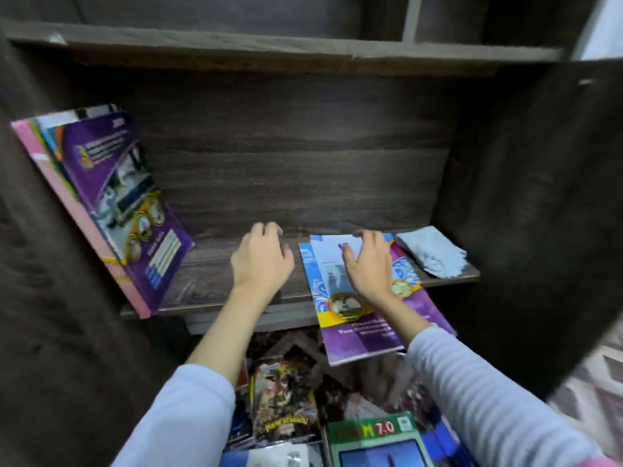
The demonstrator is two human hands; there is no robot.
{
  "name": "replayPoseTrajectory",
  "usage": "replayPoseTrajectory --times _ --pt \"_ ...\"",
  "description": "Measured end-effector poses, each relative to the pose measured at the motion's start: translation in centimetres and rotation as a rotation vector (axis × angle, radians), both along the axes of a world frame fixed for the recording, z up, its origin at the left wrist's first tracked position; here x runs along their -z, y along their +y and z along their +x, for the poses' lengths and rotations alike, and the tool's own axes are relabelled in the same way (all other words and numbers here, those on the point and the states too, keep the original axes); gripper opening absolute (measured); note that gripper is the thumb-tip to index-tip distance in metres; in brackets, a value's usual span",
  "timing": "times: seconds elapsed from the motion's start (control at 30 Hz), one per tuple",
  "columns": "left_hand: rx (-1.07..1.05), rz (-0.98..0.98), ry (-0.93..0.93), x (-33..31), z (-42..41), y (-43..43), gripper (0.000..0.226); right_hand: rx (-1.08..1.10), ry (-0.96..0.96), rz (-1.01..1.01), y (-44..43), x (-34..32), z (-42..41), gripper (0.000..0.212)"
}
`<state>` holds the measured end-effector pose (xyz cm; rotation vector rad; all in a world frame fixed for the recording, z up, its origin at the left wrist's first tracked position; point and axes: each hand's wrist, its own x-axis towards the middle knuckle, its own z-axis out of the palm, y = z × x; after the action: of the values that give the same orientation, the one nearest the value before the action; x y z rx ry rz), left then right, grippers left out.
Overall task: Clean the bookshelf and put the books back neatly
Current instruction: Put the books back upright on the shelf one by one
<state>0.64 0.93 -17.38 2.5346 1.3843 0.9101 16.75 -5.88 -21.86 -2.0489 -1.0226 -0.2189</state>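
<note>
A dark wood bookshelf [296, 170] fills the view, its shelf board [215, 274] in the middle. Several thin books [111, 203] with a purple cover in front lean against the left wall. A flat pile of purple and blue books [367, 328] lies on the board's right half and sticks out over its front edge. My right hand [367, 264] lies on top of that pile with fingers spread. My left hand [261, 257] hovers over the bare board beside the pile, fingers loosely bent, holding nothing. A folded light blue cloth [433, 251] lies at the board's right end.
Below the shelf, loose books and magazines [286, 409] are heaped, with a green-covered one [374, 439] at the bottom. An upper shelf board [269, 48] runs across the top. A patterned floor [600, 372] shows at the right.
</note>
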Motion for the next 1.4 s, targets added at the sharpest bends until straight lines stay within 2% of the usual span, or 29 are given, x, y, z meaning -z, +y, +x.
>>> replayPoseTrajectory --times 0.13,0.2,0.3,0.4,0.43,0.5,0.6,0.73,0.8,0.9,1.03,1.1,1.13,1.17,1.2,1.27,1.33,1.4 --pt "-0.044 -0.456 0.236 3.3 2.6 -1.1 0.048 0.210 0.022 -0.360 -4.5 1.0 4.1 0.052" --pt "-0.020 -0.647 0.277 5.1 3.3 -1.3 0.060 0.236 0.093 -0.454 -6.2 1.7 5.4 0.062" --pt "0.001 -0.840 0.186 7.4 4.0 -1.6 0.062 0.197 0.137 -0.567 -7.7 2.7 6.1 0.076" --pt "0.055 -0.975 -0.063 8.8 4.8 -2.3 0.032 0.198 0.093 -0.592 -7.9 3.1 6.1 0.081" --pt "0.051 -0.982 -0.114 9.3 5.1 -2.3 0.024 0.209 0.119 -0.584 -7.8 3.1 6.0 0.081" --pt "0.025 -0.960 -0.156 9.7 5.3 -2.4 0.022 0.243 0.237 -0.539 -7.4 2.8 5.9 0.085" --pt "-0.033 -0.871 -0.112 8.7 5.1 -3.1 0.025 0.280 0.477 -0.442 -7.2 2.3 6.3 0.085" --pt "-0.129 -0.757 0.005 7.8 4.4 -3.1 0.035 0.124 0.717 -0.248 -7.0 2.1 6.6 0.054" --pt "-0.138 -0.745 0.015 7.3 4.1 -3.1 0.034 0.022 0.822 -0.148 -6.7 1.9 6.2 0.052" --pt "-0.136 -0.729 0.006 6.4 3.8 -3.2 0.031 -0.108 0.915 -0.104 -6.7 0.9 4.8 0.055" --pt "-0.118 -0.820 -0.093 5.8 2.6 -3.1 0.032 -0.175 0.877 -0.020 -7.0 -0.6 3.2 0.046" --pt "-0.077 -0.969 -0.304 5.9 1.6 -2.9 0.023 -0.229 0.866 0.047 -7.3 -1.5 2.3 0.040" --pt "-0.063 -1.041 -0.390 5.6 1.0 -3.0 0.009 -0.267 0.874 0.089 -7.4 -2.1 1.7 0.037" --pt "-0.075 -1.083 -0.462 5.6 0.5 -2.8 0.011 -0.307 0.887 0.140 -7.4 -2.8 1.0 0.035" --pt "-0.089 -1.101 -0.482 5.7 0.1 -2.3 0.023 -0.337 0.885 0.186 -7.4 -3.5 0.3 0.034" --pt "-0.072 -1.058 -0.519 4.9 -0.7 -1.6 0.030 -0.380 0.793 0.233 -6.9 -4.9 -1.5 0.033" --pt "-0.103 -0.891 -0.581 3.2 -1.2 -0.8 0.019 -0.419 0.628 0.246 -6.2 -6.0 -3.4 0.033" --pt "-0.109 -0.719 -0.704 0.3 -1.9 0.1 0.038 -0.424 0.472 0.242 -5.3 -6.8 -5.5 0.035"
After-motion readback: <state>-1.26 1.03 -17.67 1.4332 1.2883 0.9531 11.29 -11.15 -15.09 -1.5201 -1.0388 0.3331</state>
